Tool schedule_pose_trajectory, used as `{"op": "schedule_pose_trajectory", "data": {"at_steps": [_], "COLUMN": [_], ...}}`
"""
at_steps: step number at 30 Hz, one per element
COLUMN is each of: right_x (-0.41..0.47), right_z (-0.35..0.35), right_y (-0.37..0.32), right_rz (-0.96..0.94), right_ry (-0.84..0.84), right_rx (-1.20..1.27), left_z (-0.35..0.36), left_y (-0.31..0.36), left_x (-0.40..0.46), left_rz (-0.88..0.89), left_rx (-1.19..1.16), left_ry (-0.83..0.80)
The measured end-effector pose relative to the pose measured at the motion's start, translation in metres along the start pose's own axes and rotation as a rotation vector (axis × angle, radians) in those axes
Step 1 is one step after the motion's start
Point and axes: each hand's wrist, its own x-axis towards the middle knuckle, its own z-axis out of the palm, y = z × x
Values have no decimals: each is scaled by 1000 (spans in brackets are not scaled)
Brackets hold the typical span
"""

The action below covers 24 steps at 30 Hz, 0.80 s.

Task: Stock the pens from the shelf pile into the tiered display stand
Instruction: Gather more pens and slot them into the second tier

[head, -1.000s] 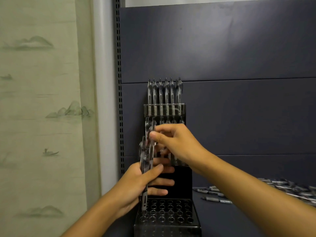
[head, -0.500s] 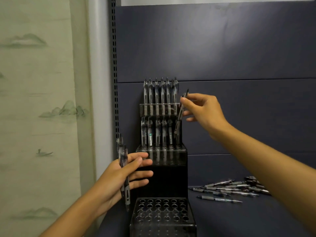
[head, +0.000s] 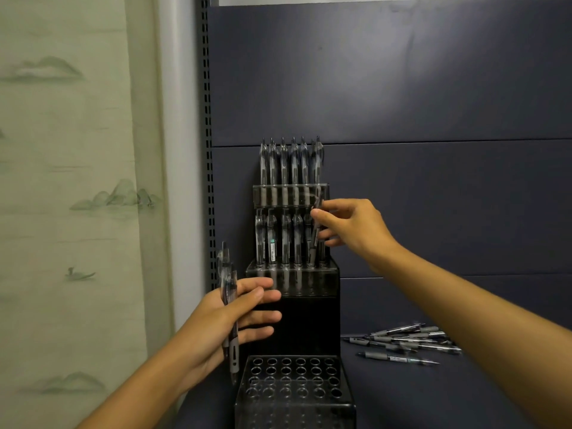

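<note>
The tiered display stand (head: 309, 317) stands against the dark shelf back, its top two tiers filled with upright pens. My right hand (head: 349, 229) pinches one pen (head: 316, 230) at the right end of the middle tier, its tip down among the row. My left hand (head: 229, 317) grips a small bundle of pens (head: 228, 292) upright, just left of the stand. The lowest tier (head: 294, 379) shows rows of round holes with no pens in them. The pen pile (head: 408, 342) lies on the shelf to the right.
A perforated shelf upright (head: 211, 150) runs down the left side of the dark back panel (head: 402, 88). Left of it hangs a pale green wall covering (head: 68, 181) with painted hills. The shelf floor (head: 418, 394) lies bare in front of the pile.
My right hand has come down from beside the top tier to the middle tier's right end, lowering its pen. My left hand stays beside the stand with its bundle.
</note>
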Motion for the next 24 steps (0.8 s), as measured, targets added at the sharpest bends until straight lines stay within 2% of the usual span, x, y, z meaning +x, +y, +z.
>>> {"op": "schedule_pose_trajectory", "data": {"at_steps": [6, 15, 24], "right_x": [0, 11, 10], "right_z": [8, 6, 2], "right_y": [5, -10, -3], "right_rz": [-15, -61, -29], "right_ry": [16, -88, -186], "right_rx": [-113, -389, -435], "left_z": [4, 7, 10], "left_y": [-2, -5, -6], "left_x": [-4, -3, -1], "left_rz": [-10, -43, -40], "left_rx": [8, -33, -13], "left_ry": [-32, -22, -36]}}
